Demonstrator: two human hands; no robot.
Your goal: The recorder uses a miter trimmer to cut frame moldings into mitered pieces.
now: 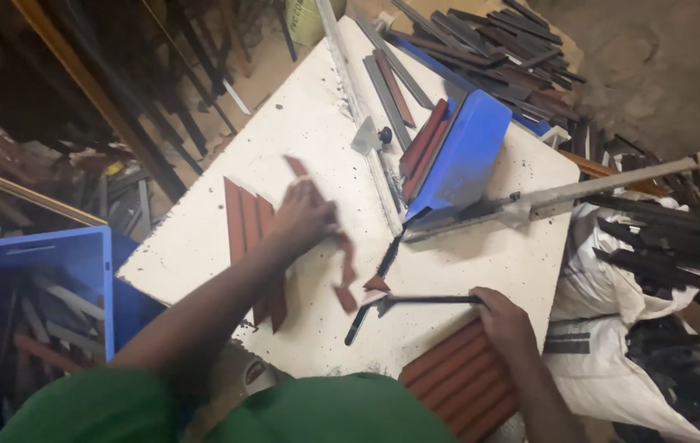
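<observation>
My left hand [305, 215] is over the white worktable [309, 123], blurred by motion, gripping a short red-brown strip [295, 166] that sticks out beyond the fingers. Under it lies a row of several red-brown strips [245, 220] side by side. My right hand [504, 318] is closed on the black handle of a lever cutter [428, 301] near the table's front edge. Small red-brown offcuts [347, 279] lie by the blade. A stack of red-brown strips [456, 379] rests just under my right hand.
A blue box-shaped guard [465, 156] with a grey metal arm [604, 187] sits on the table's right side. A blue crate [34, 303] of strips stands at the left. White sacks [612, 361] of dark pieces are at the right. Dark bars [489, 41] pile up behind.
</observation>
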